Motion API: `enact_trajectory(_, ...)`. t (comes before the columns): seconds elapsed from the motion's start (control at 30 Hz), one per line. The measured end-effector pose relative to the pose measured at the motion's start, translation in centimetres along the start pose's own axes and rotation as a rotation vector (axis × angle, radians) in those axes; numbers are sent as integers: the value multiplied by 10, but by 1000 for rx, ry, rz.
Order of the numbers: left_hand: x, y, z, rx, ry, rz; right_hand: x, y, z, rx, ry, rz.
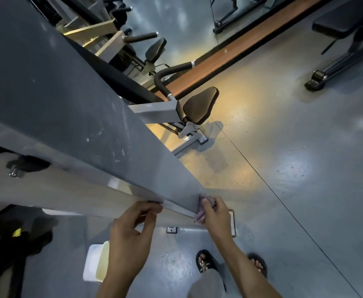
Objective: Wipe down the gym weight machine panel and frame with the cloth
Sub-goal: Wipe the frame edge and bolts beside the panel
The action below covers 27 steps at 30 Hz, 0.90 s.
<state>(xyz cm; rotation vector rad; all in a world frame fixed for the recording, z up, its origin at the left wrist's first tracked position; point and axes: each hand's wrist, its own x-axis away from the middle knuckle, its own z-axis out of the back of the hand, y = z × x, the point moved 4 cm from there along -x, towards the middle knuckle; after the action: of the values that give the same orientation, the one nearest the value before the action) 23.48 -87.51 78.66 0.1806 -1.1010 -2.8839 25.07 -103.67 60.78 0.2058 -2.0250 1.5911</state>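
The weight machine's grey panel (73, 108) runs from the upper left down to the lower middle, with a pale metal frame beam (68, 190) beneath it. My right hand (216, 214) grips a small purplish cloth (200, 214) and presses it against the panel's low end, where panel and frame meet. My left hand (131, 235) is just to the left; its fingertips touch the thin edge between panel and frame, and its fingers are curled with nothing seen in them.
A brown padded seat (200, 105) and a black curved handle (172, 72) jut out right of the panel. A white tub (95, 262) stands on the grey floor below my left hand. A black bench (346, 24) is far right. My sandalled feet (204, 262) are below.
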Motion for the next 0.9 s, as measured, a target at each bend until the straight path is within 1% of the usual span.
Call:
enact_trajectory(0.17,-4,-1,1,-3,13,-14,17,-23,-9,-145,15,-9)
enact_trajectory(0.27,-4,-2,1,9,17,-21,40,-64,-18,-230,-28,71)
enact_trajectory(0.33,-5,-4,0,10,22,-24,51,-83,-23,-228,-69,162)
enact_trajectory(0.4,-4,-4,-1,10,27,-25,48,-78,-22,-138,-33,188)
enact_trajectory(0.53,-4,-1,0,17,27,-23,31,-36,-9,-20,59,7)
enact_trajectory(0.6,-3,-1,1,23,19,-20,25,-25,-9,-45,60,-57)
enact_trajectory(0.63,-3,-1,0,27,16,-22,25,-31,-10,-62,56,-55)
enact_trajectory(0.73,-3,0,0,26,18,-26,37,-69,-18,-121,20,42)
enact_trajectory(0.83,-2,2,0,24,26,-30,59,-106,-29,-235,-61,221)
enact_trajectory(0.9,-1,2,-1,16,26,-31,60,-108,-33,-192,-70,279)
